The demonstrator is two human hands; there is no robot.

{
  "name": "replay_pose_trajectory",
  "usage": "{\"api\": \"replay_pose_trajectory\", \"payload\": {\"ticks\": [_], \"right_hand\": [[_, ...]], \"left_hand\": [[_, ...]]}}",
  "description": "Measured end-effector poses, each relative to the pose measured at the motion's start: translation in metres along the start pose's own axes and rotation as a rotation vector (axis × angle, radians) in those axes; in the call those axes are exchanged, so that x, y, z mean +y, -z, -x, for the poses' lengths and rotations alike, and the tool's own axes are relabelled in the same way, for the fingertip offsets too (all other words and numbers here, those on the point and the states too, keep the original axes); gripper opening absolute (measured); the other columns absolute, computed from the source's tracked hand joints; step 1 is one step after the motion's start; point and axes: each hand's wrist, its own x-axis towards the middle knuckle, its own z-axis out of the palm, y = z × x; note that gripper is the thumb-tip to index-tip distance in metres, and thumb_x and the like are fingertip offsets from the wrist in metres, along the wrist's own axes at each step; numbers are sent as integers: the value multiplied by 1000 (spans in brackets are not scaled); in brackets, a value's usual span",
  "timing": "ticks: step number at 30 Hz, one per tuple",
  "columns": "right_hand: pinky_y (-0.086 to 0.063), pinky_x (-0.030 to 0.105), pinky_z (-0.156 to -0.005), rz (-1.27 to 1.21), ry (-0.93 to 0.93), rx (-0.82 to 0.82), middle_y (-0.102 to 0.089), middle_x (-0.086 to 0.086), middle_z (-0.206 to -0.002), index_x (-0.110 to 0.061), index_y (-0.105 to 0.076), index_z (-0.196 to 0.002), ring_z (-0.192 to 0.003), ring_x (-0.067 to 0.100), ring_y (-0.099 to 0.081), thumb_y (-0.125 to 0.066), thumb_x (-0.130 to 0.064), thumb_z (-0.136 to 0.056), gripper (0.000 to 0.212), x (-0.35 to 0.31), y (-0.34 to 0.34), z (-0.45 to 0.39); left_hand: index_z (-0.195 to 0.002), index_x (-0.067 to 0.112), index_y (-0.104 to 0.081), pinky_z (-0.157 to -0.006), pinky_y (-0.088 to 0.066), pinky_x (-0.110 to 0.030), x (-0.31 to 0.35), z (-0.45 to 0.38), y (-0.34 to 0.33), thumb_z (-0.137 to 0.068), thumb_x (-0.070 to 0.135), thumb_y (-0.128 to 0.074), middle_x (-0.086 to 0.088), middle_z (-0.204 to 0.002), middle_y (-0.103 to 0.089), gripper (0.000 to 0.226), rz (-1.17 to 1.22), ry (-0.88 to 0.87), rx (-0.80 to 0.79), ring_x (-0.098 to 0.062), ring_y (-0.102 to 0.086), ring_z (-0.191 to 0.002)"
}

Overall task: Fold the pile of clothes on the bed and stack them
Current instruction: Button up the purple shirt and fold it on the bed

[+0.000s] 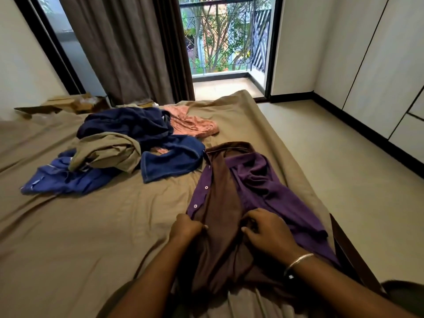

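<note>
— Tan sheet covered the bed [96,226]; a curtain [128,49] hung beyond. The pile of clothes [128,148] lay mid-bed.

— The left hand [185,227] and right hand [267,232] pinched the purple shirt [259,189], whose hem was hidden.

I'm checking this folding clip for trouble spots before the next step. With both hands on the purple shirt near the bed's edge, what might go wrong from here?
1. The purple shirt lies close to the bed's right edge; a pull could drag its sleeve over the side.
2. The left hand and right hand bunch the cloth, so creases may get folded in.
3. The unfolded pile sits close by, leaving little room to spread out.
</note>
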Motion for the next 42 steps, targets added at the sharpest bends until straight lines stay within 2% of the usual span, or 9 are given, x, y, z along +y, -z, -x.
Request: {"api": "replay_pose_trajectory", "payload": {"ticks": [4,8,13,22,25,27,30,33,42], "right_hand": [[-53,31,-72,-183,69,40,-68,-11,-87,-26,-69,-94,-80,7,-64,-60,-55,-77,36,-19,10,8],[-53,17,-71,-460,-25,2,-73,-12,-83,-26,-74,-94,-77,-2,-67,-79,-47,-76,28,-44,9,11],[-49,11,-72,-486,-184,-139,-74,-8,-86,-25,-74,-101,-81,-1,-67,-84,-39,-72,34,-53,-10,17],[-50,17,-81,-403,-222,-215,-73,-10,-85,-24,-76,-100,-81,0,-65,-76,-35,-82,21,-48,-19,19],[-48,18,-64,-519,-286,-185,-66,-12,-61,-24,-78,-87,-56,-6,-57,-71,-41,-86,18,-50,-22,16],[-45,21,-56,-630,-369,-202,-63,-7,-56,-17,-76,-76,-49,1,-54,-68,-44,-88,30,-53,-22,12],[-39,23,-49,-770,-466,-284,-55,-1,-49,-12,-67,-62,-42,8,-47,-69,-42,-89,40,-54,-25,9],[-43,25,-51,-800,-458,-311,-58,-2,-50,-13,-65,-58,-47,8,-52,-73,-36,-87,38,-51,-34,9],[-51,40,-93,-1365,-528,170,-72,12,-105,-11,-70,-93,-100,27,-66,-45,-9,-101,26,-42,-10,-7]], "left_hand": [[-98,7,-70,-72,-54,-34,1,11,2,-75,31,-76,-10,-84,-72,34,196,-31,-19,-27,-68,-77],[-75,12,-57,-47,-33,-19,10,37,-1,-91,9,-59,-3,-57,-50,17,384,-49,-254,-15,-43,-42],[-78,16,-64,-66,-56,-36,5,42,-7,-79,-2,-70,-7,-74,-67,19,172,-257,-236,-20,-63,-67],[-126,10,-55,-83,-49,-26,-1,54,10,-73,23,-79,-17,-129,-55,59,-483,-163,-111,-29,-58,-117],[-113,11,-61,-80,-47,-25,4,56,8,-78,23,-74,-15,-117,-62,39,-367,-171,-104,-30,-58,-114],[-87,11,-68,-65,-51,-27,5,57,5,-78,16,-72,-12,-87,-71,11,-149,-182,-148,-24,-68,-81],[-61,13,-63,-42,-45,-20,5,63,4,-75,10,-77,0,-48,-60,19,4,-172,-160,-11,-58,-42],[-77,6,-67,-48,-50,-25,3,63,5,-75,13,-80,-5,-59,-64,15,109,-120,-193,-15,-63,-53],[-86,12,-58,-53,-54,-33,-10,50,14,-90,14,-65,-21,-90,-69,8,288,-32,-90,-34,-70,-80]]}}
